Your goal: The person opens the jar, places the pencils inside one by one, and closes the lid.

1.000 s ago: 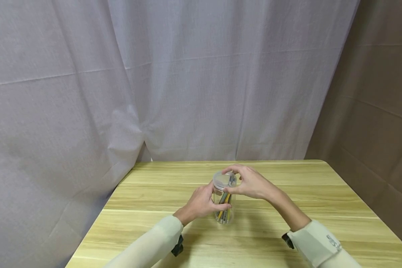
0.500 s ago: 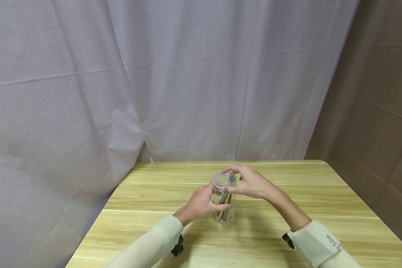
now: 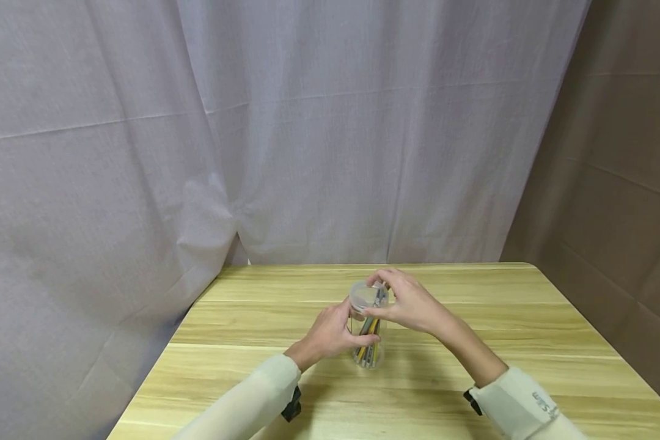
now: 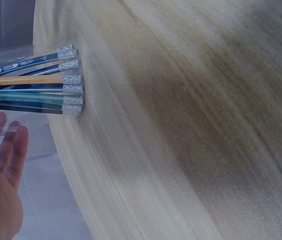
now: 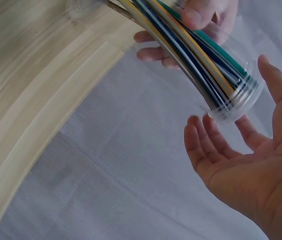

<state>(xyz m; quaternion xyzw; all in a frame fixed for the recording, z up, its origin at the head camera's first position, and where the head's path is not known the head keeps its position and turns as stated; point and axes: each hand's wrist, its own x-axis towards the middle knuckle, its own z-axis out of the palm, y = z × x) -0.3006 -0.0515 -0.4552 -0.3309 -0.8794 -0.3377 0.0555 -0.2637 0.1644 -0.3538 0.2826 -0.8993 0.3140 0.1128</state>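
Observation:
A clear plastic jar stands upright on the table, a translucent lid on its top. Inside lean several pencils in blue, orange, green and dark colours, with silvery ends at the bottom. My left hand grips the jar's body from the left, thumb across the front and the other fingers behind. At the lid's rim, my right hand holds on with its thumb in front and its fingers at the far side. In the right wrist view these right fingers curve around the lid's edge.
The pale wood-grain table runs back to a grey curtain. A brown cloth hangs along the right side. A dark strap device sits at each light sleeve's cuff.
My right hand has turned slightly about the lid: its thumb has shifted a little left and its fingertips a little right. The left hand and the jar have stayed in place.

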